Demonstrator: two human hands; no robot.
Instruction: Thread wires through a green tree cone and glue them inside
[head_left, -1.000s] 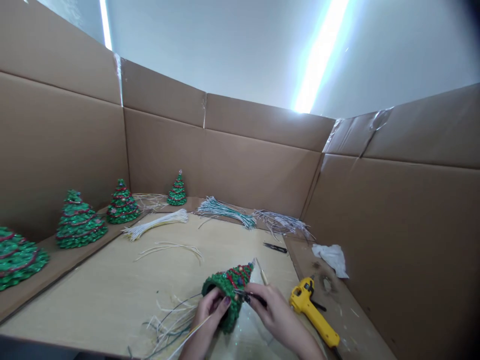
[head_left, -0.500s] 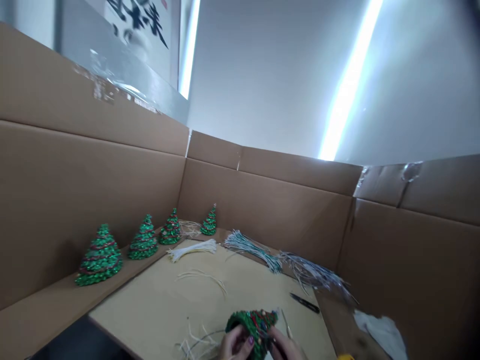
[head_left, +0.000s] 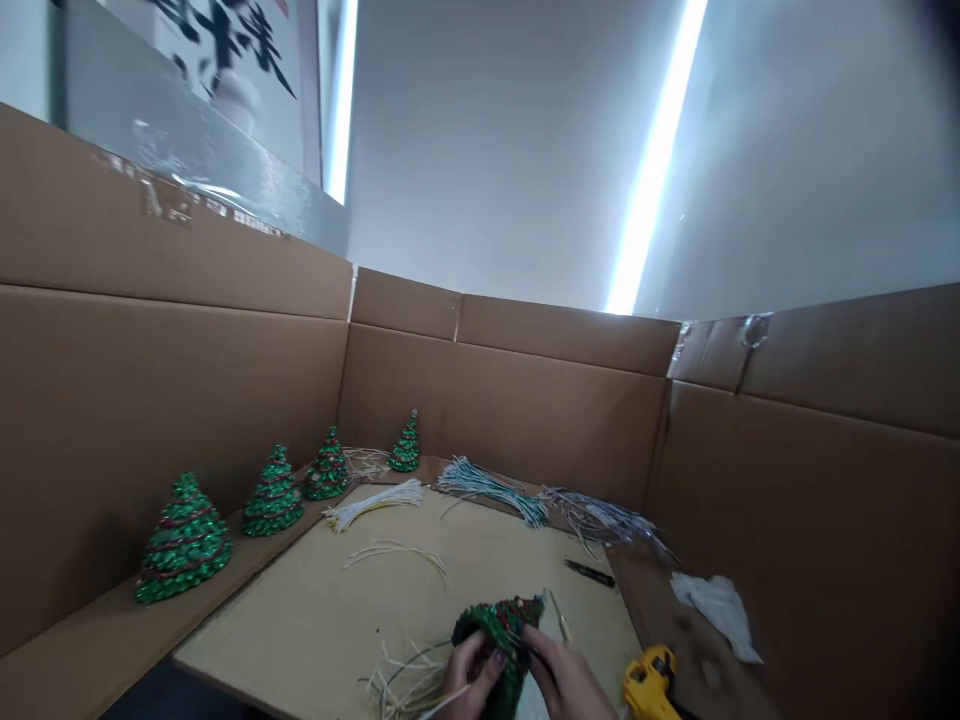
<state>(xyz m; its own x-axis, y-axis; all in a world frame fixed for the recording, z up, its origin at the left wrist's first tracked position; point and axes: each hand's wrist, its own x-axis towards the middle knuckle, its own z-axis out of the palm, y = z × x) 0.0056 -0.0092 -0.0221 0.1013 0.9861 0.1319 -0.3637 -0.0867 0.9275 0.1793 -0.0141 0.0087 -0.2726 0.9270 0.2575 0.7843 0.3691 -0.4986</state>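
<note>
Head view looks down past a low cardboard wall [head_left: 502, 420] to a pale wooden board [head_left: 247, 640], and a green cone tree [head_left: 499, 635] sits low in the frame near the front of the board, its lower part cut off by the bottom edge. It is held tilted, tip toward the upper right, above the board rather than resting on it. The left hand [head_left: 471, 672] cups its side with the fingers curled closely around it. The right hand [head_left: 564, 680] presses in near the tip, its fingers narrowly closed at the tree's surface, but whether they pinch the tree or a small tool there cannot be told. The cone looks light and fairly stiff, though that is only a judgement from its size and the way it is held. Its bumpy, coiled surface should give the fingers good purchase — it seems unlikely to slip — but the red trim and small beads look fragile, so the lower body is probably the safest place to take hold, well away from the tip. A thin pointed tool [head_left: 559, 615] lies just beside the tip, loose pale strips [head_left: 397, 682] lie by the left hand, and a yellow hot glue gun [head_left: 651, 682] sits near the right hand — black tweezers [head_left: 589, 572] lie farther up the board.
</note>
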